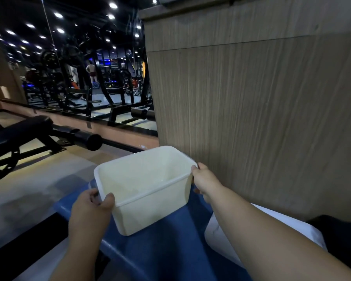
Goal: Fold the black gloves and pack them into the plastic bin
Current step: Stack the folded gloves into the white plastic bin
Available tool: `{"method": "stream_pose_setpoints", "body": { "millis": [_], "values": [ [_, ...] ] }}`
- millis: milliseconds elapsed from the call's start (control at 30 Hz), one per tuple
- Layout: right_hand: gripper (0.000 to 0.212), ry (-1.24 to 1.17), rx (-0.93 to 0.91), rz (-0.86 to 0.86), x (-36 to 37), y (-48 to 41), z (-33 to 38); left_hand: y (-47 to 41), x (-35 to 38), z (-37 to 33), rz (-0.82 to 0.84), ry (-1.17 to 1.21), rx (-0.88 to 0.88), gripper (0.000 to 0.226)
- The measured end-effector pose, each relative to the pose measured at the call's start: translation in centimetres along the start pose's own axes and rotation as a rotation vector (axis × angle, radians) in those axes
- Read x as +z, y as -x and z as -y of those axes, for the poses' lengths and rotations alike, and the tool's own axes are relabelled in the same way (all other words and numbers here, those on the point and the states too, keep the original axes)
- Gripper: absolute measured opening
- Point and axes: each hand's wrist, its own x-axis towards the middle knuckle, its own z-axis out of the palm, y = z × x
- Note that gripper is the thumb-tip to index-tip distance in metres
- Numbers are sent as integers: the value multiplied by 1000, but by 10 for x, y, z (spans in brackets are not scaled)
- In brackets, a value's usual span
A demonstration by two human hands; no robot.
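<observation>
Plastic bin (150,191): empty, on blue surface (166,250) | left hand (89,211): clasps near rim corner | right hand (204,180): clasps far corner | black gloves: not visible | advice: seat bin level, clear of edge

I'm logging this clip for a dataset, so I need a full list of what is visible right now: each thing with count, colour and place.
plastic bin: one, cream-white, empty, on the blue surface, centre, held at two rim corners
blue surface: one, blue, under the bin, lower centre
white cloth: one, white, on the blue surface, right of the bin
dark item: one, black, lower right edge, too dim to identify
wooden panel: one, light brown, upright behind the bin, right half
weight bench: one, black, on the floor, left
mirror: one, far left wall, reflecting gym machines and ceiling lights
black gloves: none clearly visible
left hand: one, gripping the bin's near-left corner
right hand: one, gripping the bin's right corner
</observation>
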Motion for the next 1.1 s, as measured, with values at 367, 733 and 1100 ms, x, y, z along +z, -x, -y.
{"method": "stream_pose_setpoints", "body": {
  "millis": [367,733,1100],
  "values": [
    [50,66,-102,-25,-27,30,-15,24,-14,-9,44,-59,53,6],
    [53,79,-165,-246,-99,111,-68,86,1,-13,207,71,245,20],
    [46,109,-113,-445,-179,171,-121,131,63,-31,384,225,303,26]
  ]
}}
